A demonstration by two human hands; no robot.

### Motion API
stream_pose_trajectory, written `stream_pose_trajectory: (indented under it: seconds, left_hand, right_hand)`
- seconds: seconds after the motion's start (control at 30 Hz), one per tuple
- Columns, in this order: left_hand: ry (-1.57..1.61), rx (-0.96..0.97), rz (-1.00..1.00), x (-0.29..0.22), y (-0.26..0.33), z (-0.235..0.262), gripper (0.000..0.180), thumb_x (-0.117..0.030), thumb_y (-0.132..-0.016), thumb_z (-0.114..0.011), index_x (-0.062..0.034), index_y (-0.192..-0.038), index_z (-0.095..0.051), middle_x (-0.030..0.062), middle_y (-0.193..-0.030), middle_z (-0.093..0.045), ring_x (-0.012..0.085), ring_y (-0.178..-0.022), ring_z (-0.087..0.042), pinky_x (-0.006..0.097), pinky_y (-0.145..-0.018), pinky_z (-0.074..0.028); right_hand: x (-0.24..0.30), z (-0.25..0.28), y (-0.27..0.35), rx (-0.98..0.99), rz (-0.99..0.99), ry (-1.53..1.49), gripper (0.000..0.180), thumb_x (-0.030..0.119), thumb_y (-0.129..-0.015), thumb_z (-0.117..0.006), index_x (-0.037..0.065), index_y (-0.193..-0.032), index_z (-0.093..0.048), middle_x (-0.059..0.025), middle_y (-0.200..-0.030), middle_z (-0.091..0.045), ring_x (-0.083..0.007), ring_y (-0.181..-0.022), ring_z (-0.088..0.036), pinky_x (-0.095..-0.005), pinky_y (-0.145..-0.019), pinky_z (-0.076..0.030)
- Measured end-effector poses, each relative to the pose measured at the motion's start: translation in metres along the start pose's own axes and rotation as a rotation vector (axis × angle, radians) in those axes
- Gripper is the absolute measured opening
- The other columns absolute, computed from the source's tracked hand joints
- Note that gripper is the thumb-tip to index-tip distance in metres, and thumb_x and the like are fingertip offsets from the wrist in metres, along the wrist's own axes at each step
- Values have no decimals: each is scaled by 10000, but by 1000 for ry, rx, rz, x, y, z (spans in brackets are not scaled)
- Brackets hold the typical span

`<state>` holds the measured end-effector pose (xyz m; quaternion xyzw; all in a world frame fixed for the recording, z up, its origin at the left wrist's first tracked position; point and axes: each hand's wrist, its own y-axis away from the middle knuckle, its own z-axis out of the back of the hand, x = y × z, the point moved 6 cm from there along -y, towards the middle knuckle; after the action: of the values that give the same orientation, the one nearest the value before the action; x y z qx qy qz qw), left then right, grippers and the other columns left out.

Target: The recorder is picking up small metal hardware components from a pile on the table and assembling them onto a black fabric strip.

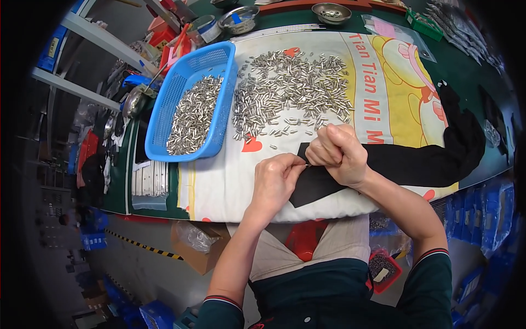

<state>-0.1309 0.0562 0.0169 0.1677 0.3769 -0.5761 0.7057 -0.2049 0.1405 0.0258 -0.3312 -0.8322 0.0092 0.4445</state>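
My left hand (276, 175) is closed in a pinch, its thumb and fingertips meeting at a tiny piece that glints and is too small to name. Right beside it, my right hand (339, 155) is curled into a fist; what it grips, if anything, is hidden. Both hands are over a black cloth (411, 166) that stretches off to the right. Just beyond them, many small silvery metal pins (293, 90) lie spread on a printed towel (230, 189). A blue plastic basket (152, 143) to the left holds a heap of similar metal pins (196, 115).
Long metal rods (276, 33) lie along the towel's far edge. Metal bowls (331, 13) stand at the back. Bundled rods (149, 180) rest left of the towel on the green table. Below the table are a cardboard box (200, 249) and a red bin (386, 271).
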Motion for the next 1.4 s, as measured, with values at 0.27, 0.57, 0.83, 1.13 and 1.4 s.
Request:
stream_pose_trajectory:
  seconds: [0.27, 0.57, 0.83, 1.13, 1.4]
  left_hand:
    - [15, 9, 18, 1, -2, 0, 44, -16, -680, -615, 5, -719, -614, 143, -608, -572, 254, -520, -558, 321, -504, -432]
    - [81, -10, 2, 4, -2, -1, 64, -1, -689, -638, 34, -731, -604, 59, -462, -436, 86, -415, -356, 254, -412, -325]
    - [8, 77, 63, 5, -5, -2, 50, -25, -668, -628, -4, -706, -603, 140, -608, -573, 270, -552, -568, 342, -516, -433]
    - [-19, 108, 60, 5, -8, -1, 32, -24, -684, -606, -16, -715, -606, 143, -617, -577, 284, -556, -572, 351, -515, -436]
    - [-13, 54, 43, 1, -3, -3, 39, -41, -710, -602, -6, -725, -603, 150, -593, -565, 279, -525, -561, 342, -496, -428]
  right_hand:
    - [0, -1, 1, -17, 21, 21, 463, 287, -892, -354, 110, -475, -258, 25, -390, -197, -94, -368, -136, -266, -413, -169]
    - [0, 0, 2, 9, 32, -46, 451, 243, -902, -354, 93, -486, -266, 25, -419, -224, -81, -399, -190, -246, -411, -176]
    - [-2, 0, 1, -44, 12, 20, 460, 277, -893, -352, 112, -473, -257, 31, -391, -200, -87, -367, -148, -258, -411, -173]
    - [-4, -4, -4, -37, -8, 95, 455, 252, -890, -357, 99, -473, -255, 30, -406, -195, -84, -380, -156, -252, -414, -172]
    - [1, 1, -4, -50, -21, 1, 447, 243, -888, -351, 108, -472, -254, 26, -400, -205, -89, -376, -155, -259, -411, -169]
